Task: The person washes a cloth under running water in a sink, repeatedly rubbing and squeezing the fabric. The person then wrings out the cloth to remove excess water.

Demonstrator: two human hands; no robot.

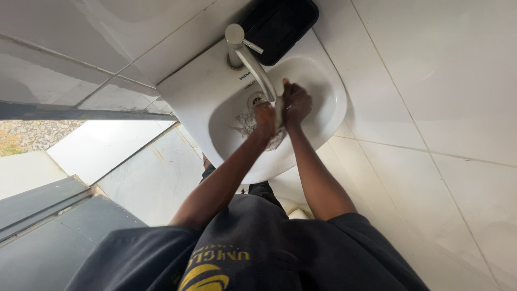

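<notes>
Both my hands are over the bowl of a white wall-mounted basin [328, 116], under the spout of a chrome tap [253, 62]. A thin stream of water [278, 114] falls between them and splashes around the drain [257, 99]. My left hand [264, 116] is curled into a loose fist just left of the stream. My right hand [296, 102] is just right of it, fingers bent and one finger pointing toward the tap. The two hands are nearly touching, and I see nothing held in either.
A black rectangular tray [277, 24] sits on the back ledge of the basin behind the tap. White tiles [431, 81] cover the surfaces around it. A grey window frame [81, 114] and grey panel [48, 237] lie at the left.
</notes>
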